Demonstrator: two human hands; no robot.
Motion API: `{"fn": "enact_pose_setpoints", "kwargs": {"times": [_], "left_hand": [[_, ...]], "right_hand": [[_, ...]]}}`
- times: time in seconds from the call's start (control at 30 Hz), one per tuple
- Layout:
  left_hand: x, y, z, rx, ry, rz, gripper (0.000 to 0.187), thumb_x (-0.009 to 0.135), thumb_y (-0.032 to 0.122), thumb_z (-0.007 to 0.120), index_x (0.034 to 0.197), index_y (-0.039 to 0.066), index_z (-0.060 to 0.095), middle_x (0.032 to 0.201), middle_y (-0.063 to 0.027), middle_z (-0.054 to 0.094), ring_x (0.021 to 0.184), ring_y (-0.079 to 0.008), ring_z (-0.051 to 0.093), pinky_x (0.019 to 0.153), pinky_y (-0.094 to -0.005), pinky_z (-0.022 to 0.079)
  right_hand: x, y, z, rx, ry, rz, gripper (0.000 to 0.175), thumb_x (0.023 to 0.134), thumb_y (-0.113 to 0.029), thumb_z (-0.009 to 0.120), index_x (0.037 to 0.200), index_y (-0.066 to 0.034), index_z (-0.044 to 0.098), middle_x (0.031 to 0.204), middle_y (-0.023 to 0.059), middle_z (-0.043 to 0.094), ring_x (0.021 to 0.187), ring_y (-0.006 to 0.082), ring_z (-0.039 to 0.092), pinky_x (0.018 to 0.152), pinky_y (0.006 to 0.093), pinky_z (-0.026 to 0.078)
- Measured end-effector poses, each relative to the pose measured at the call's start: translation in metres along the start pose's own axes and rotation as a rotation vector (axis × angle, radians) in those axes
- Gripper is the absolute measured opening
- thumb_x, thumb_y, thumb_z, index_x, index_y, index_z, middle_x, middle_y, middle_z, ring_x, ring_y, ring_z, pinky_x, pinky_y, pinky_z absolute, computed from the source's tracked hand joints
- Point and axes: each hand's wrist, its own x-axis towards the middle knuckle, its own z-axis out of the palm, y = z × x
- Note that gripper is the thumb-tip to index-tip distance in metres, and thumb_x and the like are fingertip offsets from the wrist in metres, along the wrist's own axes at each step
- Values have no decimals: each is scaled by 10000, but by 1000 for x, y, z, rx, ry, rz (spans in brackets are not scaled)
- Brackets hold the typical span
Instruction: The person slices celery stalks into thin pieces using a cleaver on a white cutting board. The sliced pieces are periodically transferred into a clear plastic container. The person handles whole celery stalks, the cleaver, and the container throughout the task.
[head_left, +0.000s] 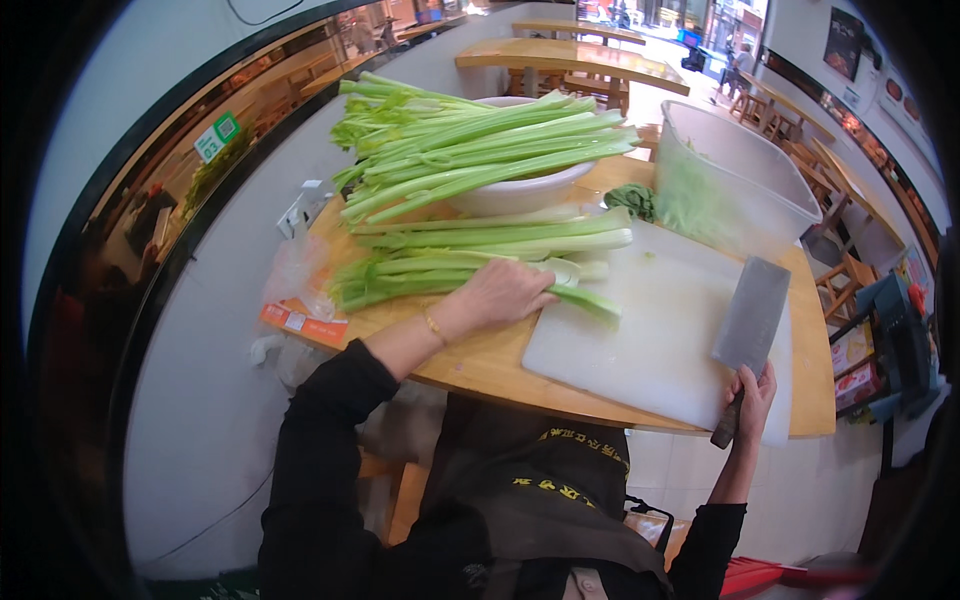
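My left hand (504, 297) grips a celery stalk (592, 303) whose pale end reaches over the left part of a white cutting board (637, 345). Just beyond the knuckles, more celery stalks (495, 238) lie across the wooden table and the board's edge. In my right hand (756, 397) is the dark handle of a cleaver (754, 311). Its broad grey blade points away from me, over the right side of the board. A large heap of celery (480, 146) rests across a white basin (517, 196) behind the loose stalks.
A translucent plastic tub (739, 169) with cut green pieces stands at the board's far right. Beside it lies a dark green leafy clump (631, 201). A plastic bag (300, 274) and an orange printed sheet (304, 321) lie at the table's left, near the wall sockets (300, 214).
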Motion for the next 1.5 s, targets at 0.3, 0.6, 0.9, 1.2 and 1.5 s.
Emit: {"fn": "enact_pose_setpoints", "kwargs": {"times": [0.3,0.6,0.9,1.2,1.5], "left_hand": [[30,68,-17,38,171,224,479,884,246,728,1351,183,637,737,-53,512,637,-249,560,606,-394,477],[54,118,43,-60,220,143,540,874,226,721,1405,218,622,816,-71,513,760,-253,557,666,-403,474],[30,125,17,-137,43,80,539,895,201,706,1426,203,610,816,-88,519,755,-276,582,635,-408,487],[61,102,25,-222,-5,45,519,884,202,731,1391,174,623,1058,-46,616,913,-238,615,715,-371,537],[105,150,52,-389,178,150,304,883,136,713,1183,94,704,1122,-70,674,960,-256,664,803,-377,539]], "right_hand": [[1,0,0,-11,-9,-18,156,980,-60,580,1126,-29,534,667,11,481,499,97,475,440,252,418],[-2,-5,3,-52,-6,-26,211,964,-50,576,1170,-7,553,659,11,520,499,91,501,457,247,431],[-5,-12,5,-77,-65,-32,254,957,-26,566,1202,39,551,705,26,578,518,99,539,484,258,467],[-7,-13,7,-29,-86,7,290,959,-10,560,1240,56,536,757,42,583,542,105,556,501,272,492],[2,-18,-1,-126,-178,86,267,988,-84,566,1232,23,548,659,14,559,516,109,559,491,271,470]]}}
